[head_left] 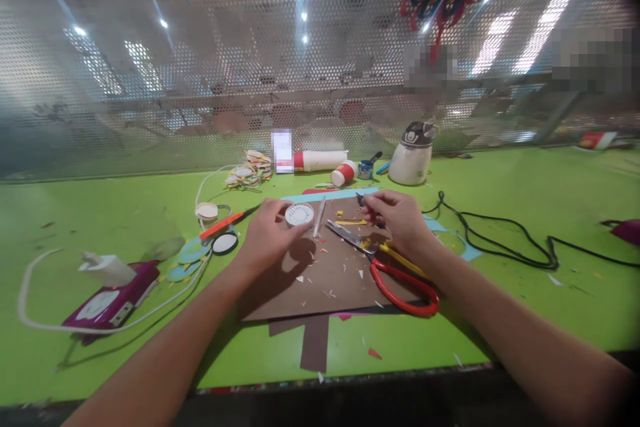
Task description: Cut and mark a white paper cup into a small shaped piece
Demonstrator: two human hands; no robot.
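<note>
My left hand (273, 227) grips a small round white disc (299, 215) with a bluish pattern on its face, tilted toward me above a brown paper sheet (280, 293). To the right, the fingers of my right hand (393, 213) are pinched on a small dark piece (361, 199), too small to make out. Between the hands a whitish pen-like stick (319, 217) lies on the sheet. Scissors with red handles (405, 290) rest half open just below my right hand, beside a yellow strip (400, 257). Paper scraps are scattered over the sheet.
On the left are an orange cutter (220, 225), a black-rimmed round piece (225, 243), and a purple power strip (110, 303) with a charger and white cable. Behind stand paper cups (344, 173), a blue jar (366, 169) and a white kettle (411, 157). A black cord (500, 243) loops on the right.
</note>
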